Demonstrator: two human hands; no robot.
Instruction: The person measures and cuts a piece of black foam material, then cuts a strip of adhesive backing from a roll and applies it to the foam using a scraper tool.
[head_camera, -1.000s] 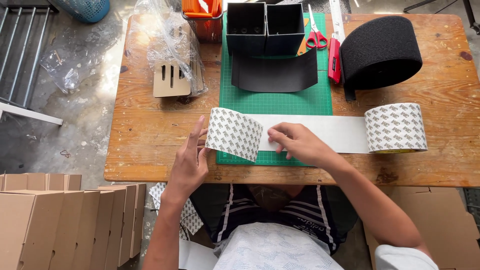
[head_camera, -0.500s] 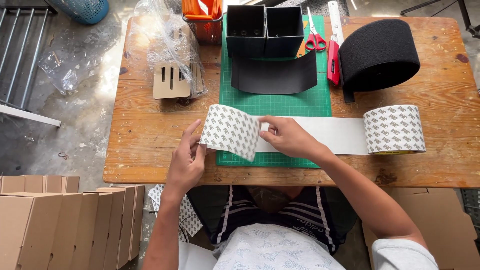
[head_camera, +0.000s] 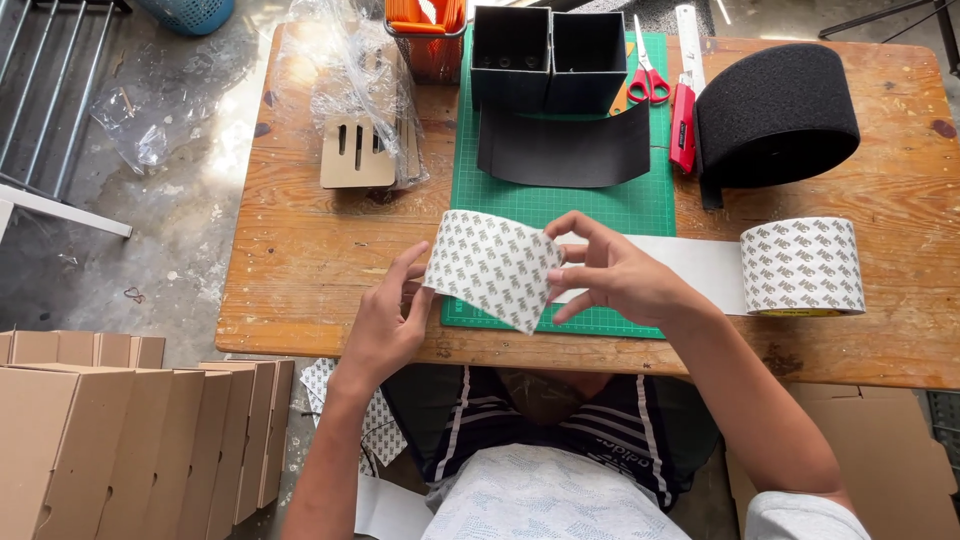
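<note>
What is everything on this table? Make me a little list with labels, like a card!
Left hand: holds the lifted end of the wide white patterned tape strip
Right hand: pinches the strip's other edge
Tape roll: wide white patterned roll, on the table's right side, strip running from it
Mat: green cutting mat under the strip
Table: worn wooden table
Behind: two black square boxes, curved black sheet, big black fuzzy roll, red-handled scissors
Left side: slotted cardboard piece, crumpled clear plastic wrap

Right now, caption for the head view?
Both hands, left hand and right hand, lift the tape end over a green mat.
</note>
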